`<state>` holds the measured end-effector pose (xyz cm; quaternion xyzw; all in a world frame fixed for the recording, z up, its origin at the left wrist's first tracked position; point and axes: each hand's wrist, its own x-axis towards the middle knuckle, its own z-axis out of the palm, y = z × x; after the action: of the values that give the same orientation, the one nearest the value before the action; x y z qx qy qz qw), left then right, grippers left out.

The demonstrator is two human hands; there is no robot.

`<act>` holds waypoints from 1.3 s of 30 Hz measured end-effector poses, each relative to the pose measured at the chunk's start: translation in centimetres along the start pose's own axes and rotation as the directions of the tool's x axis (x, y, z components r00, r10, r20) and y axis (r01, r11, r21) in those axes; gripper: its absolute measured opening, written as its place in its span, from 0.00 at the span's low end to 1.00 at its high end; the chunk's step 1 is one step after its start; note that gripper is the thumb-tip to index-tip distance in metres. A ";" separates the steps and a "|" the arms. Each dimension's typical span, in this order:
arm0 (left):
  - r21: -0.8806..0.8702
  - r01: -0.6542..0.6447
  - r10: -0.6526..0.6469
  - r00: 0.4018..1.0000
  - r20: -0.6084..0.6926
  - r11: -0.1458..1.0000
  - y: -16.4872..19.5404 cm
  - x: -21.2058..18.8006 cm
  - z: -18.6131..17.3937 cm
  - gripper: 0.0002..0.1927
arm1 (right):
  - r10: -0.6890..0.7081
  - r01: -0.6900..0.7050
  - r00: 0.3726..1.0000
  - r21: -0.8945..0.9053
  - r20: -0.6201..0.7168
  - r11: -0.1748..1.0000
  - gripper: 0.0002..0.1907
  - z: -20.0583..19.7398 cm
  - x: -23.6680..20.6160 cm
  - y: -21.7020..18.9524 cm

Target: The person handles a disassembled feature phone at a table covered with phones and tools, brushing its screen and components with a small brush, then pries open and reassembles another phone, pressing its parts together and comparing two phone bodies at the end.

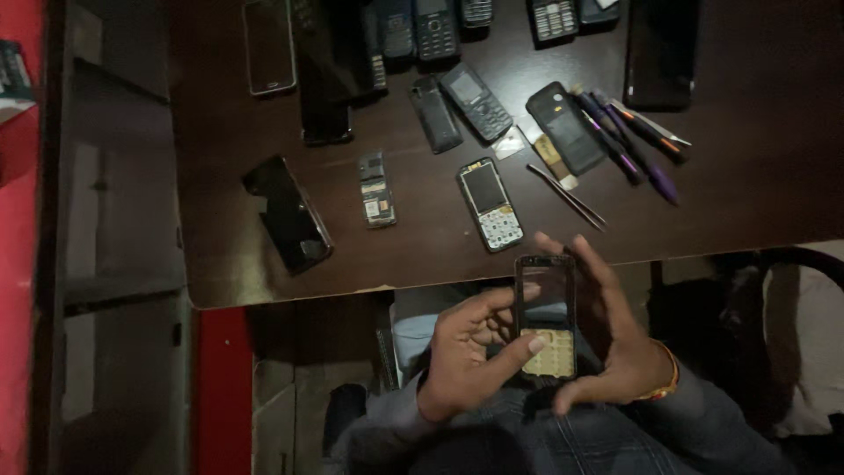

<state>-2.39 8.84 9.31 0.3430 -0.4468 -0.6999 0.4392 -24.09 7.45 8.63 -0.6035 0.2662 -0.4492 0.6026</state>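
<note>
Below the dark table (703, 176) edge, both my left hand (466, 356) and right hand (611, 339) clasp the phone front cover (546, 317), long axis toward twelve o'clock.

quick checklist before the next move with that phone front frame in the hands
1. Hold on the phone front frame: ok, left hand and right hand both grip it, over the lap and off the table.
2. Left thumb on the keypad sheet: ok, its tip touches the sheet's left edge.
3. Keypad sheet seated flat in the frame: cannot tell, too dim.
4. Opened phone body within reach: ok, it lies on the table just beyond the hands.
5. Tweezers to hand: ok, beside that phone body, untouched.
6. Table edge free of the frame: ok, apart.
</note>
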 end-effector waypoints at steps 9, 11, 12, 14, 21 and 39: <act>0.266 -0.138 0.135 0.990 0.028 0.954 -1.0 1.3 2.1 0.24 | 0.172 -0.146 0.860 0.091 -0.480 0.985 0.29 -1.4 -2.4 -0.2; 0.321 -0.140 0.142 0.990 0.020 0.937 -1.3 1.3 2.7 0.23 | 0.183 -0.183 0.815 0.056 -0.550 0.982 0.20 -1.4 -2.4 0.1; 0.349 -0.144 0.148 0.989 0.015 0.926 -1.4 1.4 2.8 0.23 | 0.161 -0.172 0.814 0.033 -0.558 0.985 0.17 -1.4 -2.3 0.2; 0.387 -0.158 0.160 0.987 0.029 0.908 -1.6 1.4 2.9 0.23 | 0.118 -0.152 0.813 -0.013 -0.571 0.988 0.11 -1.5 -2.1 0.6; 0.449 -0.175 0.174 0.984 0.044 0.876 -2.2 1.5 3.1 0.23 | 0.065 -0.179 0.788 -0.127 -0.612 0.976 0.06 -1.6 -1.6 0.7; 0.091 -0.062 0.055 0.996 0.077 0.994 -2.2 1.8 1.7 0.25 | -0.038 -0.206 0.794 -0.327 -0.606 0.922 0.14 -1.9 -0.5 -1.7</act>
<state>-5.22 8.23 7.79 0.3239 -0.5048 -0.6773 0.4261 -26.34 7.14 9.93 -0.5207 0.5517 -0.5299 0.3791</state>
